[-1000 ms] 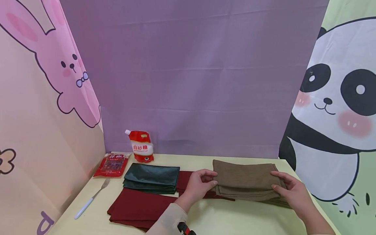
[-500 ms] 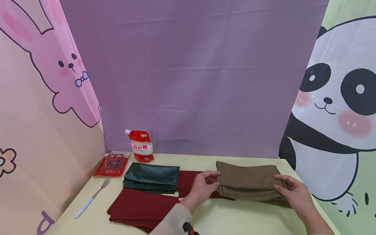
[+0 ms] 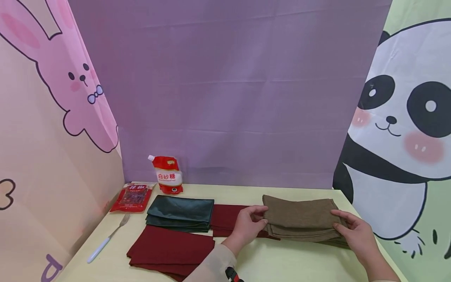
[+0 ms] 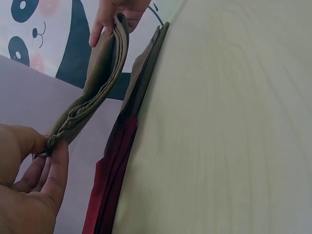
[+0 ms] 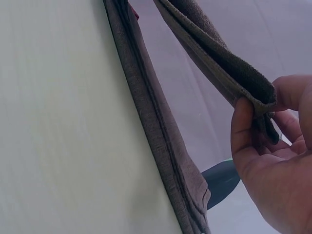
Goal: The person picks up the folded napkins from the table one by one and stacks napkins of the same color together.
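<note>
The folded brown cloth (image 3: pixel 301 214) has shifted slightly right since a second ago. The left hand (image 3: pixel 246 227) and right hand (image 3: pixel 356 232) each pinch one end, holding it just above another brown cloth (image 5: pixel 161 141) on the table (image 3: pixel 282 262).

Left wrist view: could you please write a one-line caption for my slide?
Both hands, left hand and right hand, pinch opposite ends of a folded brown cloth, lifted above another brown cloth on the table.

A pale yellow table (image 3: pixel 282 262) stands before a purple backdrop (image 3: pixel 232 98) (rabbit (image 3: pixel 67 82) and panda (image 3: pixel 401 129) curtains flank it).
</note>
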`<state>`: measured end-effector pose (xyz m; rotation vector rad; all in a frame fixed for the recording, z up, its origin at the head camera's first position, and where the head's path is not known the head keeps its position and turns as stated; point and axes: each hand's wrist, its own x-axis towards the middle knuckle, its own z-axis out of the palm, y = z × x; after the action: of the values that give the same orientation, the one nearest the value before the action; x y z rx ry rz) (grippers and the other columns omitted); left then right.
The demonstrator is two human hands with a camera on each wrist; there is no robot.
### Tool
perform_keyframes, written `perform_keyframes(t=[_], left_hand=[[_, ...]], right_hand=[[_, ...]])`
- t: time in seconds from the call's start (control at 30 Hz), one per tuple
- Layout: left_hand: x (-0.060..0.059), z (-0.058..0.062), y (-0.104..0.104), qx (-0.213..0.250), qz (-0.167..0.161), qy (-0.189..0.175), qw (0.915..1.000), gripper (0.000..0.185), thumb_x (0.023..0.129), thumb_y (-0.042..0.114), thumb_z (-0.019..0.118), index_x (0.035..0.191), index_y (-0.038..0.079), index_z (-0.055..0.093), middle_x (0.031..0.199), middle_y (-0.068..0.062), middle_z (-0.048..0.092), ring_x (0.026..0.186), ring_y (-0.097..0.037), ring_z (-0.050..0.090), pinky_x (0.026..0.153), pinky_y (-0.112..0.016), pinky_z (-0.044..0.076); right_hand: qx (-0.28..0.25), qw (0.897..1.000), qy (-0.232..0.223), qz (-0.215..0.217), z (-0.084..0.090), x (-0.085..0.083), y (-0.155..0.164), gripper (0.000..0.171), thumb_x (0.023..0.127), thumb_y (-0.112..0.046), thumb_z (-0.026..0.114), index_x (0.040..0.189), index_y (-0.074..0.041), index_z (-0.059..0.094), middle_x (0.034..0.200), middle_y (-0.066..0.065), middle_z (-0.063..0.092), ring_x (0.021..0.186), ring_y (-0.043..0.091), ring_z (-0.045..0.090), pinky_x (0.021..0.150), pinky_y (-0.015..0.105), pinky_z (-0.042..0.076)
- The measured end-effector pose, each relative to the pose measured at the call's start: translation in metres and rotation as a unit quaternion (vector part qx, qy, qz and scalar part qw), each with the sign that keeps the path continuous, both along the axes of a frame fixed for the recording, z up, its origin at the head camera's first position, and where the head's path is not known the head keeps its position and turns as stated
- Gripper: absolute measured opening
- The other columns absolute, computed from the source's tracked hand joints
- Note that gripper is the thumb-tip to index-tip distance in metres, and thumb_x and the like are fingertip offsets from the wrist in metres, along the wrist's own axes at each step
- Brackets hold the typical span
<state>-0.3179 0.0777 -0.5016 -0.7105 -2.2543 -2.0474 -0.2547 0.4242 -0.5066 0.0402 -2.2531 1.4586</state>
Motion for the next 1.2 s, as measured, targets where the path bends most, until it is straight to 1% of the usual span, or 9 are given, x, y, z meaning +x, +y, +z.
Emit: perform_keyframes(t=[0.2,0.27,0.37,0.47,0.73,0.8,0.97,1.1,1.2], left_hand=[[0.002,-0.001,0.008,0.011,0.009,-0.008,0.9999,0.034,0.091,-0.006,0.075,0.123,0.007,0.077,0.112,-0.003,0.071,0.089,-0.008,0.064,0.068,-0.020,0.054],[0.004,-0.002,0.010,0.010,-0.001,-0.012,0.9999,0.036,0.092,-0.005,0.075,0.125,0.008,0.075,0.113,-0.002,0.070,0.092,-0.008,0.065,0.069,-0.021,0.055],[0.005,-0.004,0.015,-0.001,-0.025,-0.018,0.9995,0.041,0.093,-0.003,0.075,0.131,0.010,0.072,0.118,0.000,0.068,0.098,-0.009,0.067,0.072,-0.022,0.057],[0.006,-0.006,0.019,-0.009,-0.045,-0.024,0.9987,0.046,0.093,-0.001,0.075,0.137,0.010,0.068,0.123,-0.002,0.066,0.105,-0.012,0.067,0.074,-0.022,0.057],[0.008,-0.009,0.026,-0.007,-0.056,-0.041,0.9976,0.050,0.093,-0.001,0.074,0.141,0.010,0.064,0.127,-0.006,0.065,0.108,-0.016,0.067,0.075,-0.025,0.058],[0.008,-0.010,0.027,-0.005,-0.059,-0.042,0.9974,0.052,0.094,-0.001,0.074,0.143,0.009,0.062,0.133,-0.008,0.063,0.111,-0.018,0.067,0.076,-0.025,0.058],[0.008,-0.015,0.035,-0.003,-0.079,-0.049,0.9957,0.058,0.095,0.000,0.072,0.150,0.008,0.054,0.146,-0.012,0.055,0.119,-0.021,0.066,0.081,-0.025,0.058],[0.008,-0.018,0.039,-0.009,-0.100,-0.070,0.9925,0.059,0.097,0.002,0.072,0.152,0.010,0.052,0.147,-0.011,0.056,0.125,-0.018,0.063,0.085,-0.025,0.057],[0.009,-0.018,0.042,-0.014,-0.111,-0.077,0.9907,0.059,0.096,0.003,0.071,0.152,0.012,0.053,0.149,-0.008,0.055,0.131,-0.020,0.059,0.091,-0.027,0.056]], right_hand=[[0.000,1.000,-0.020,-0.012,-0.004,-0.001,0.006,0.041,0.098,0.001,0.070,0.137,0.006,0.063,0.123,-0.034,0.056,0.113,-0.022,0.045,0.086,0.004,0.043],[-0.001,1.000,-0.023,-0.017,-0.005,-0.001,0.008,0.040,0.098,0.000,0.070,0.138,0.005,0.063,0.122,-0.035,0.055,0.113,-0.023,0.044,0.086,0.004,0.043],[-0.002,0.999,-0.022,-0.027,-0.007,-0.001,0.011,0.040,0.098,0.001,0.070,0.137,0.006,0.063,0.122,-0.035,0.056,0.113,-0.023,0.044,0.086,0.004,0.043],[-0.002,0.999,-0.023,-0.037,-0.010,-0.001,0.015,0.040,0.098,0.001,0.070,0.137,0.006,0.064,0.121,-0.035,0.055,0.111,-0.022,0.045,0.084,0.005,0.044],[-0.018,0.998,-0.024,-0.049,-0.010,0.001,0.021,0.039,0.097,0.003,0.071,0.135,0.004,0.066,0.116,-0.037,0.056,0.105,-0.020,0.051,0.079,0.007,0.047],[-0.021,0.998,-0.023,-0.051,-0.010,0.001,0.022,0.038,0.096,0.003,0.071,0.134,0.004,0.067,0.115,-0.037,0.056,0.104,-0.020,0.051,0.079,0.007,0.048],[-0.021,0.998,-0.023,-0.058,-0.011,0.002,0.027,0.037,0.096,0.002,0.071,0.134,0.002,0.068,0.115,-0.037,0.055,0.104,-0.021,0.050,0.079,0.007,0.047],[-0.026,0.997,-0.025,-0.070,-0.013,0.003,0.032,0.036,0.096,0.004,0.071,0.132,0.000,0.071,0.113,-0.039,0.055,0.103,-0.021,0.051,0.078,0.006,0.046],[-0.030,0.996,-0.024,-0.083,-0.014,0.005,0.035,0.036,0.095,0.003,0.071,0.131,-0.002,0.072,0.111,-0.040,0.055,0.101,-0.022,0.051,0.078,0.005,0.046]])
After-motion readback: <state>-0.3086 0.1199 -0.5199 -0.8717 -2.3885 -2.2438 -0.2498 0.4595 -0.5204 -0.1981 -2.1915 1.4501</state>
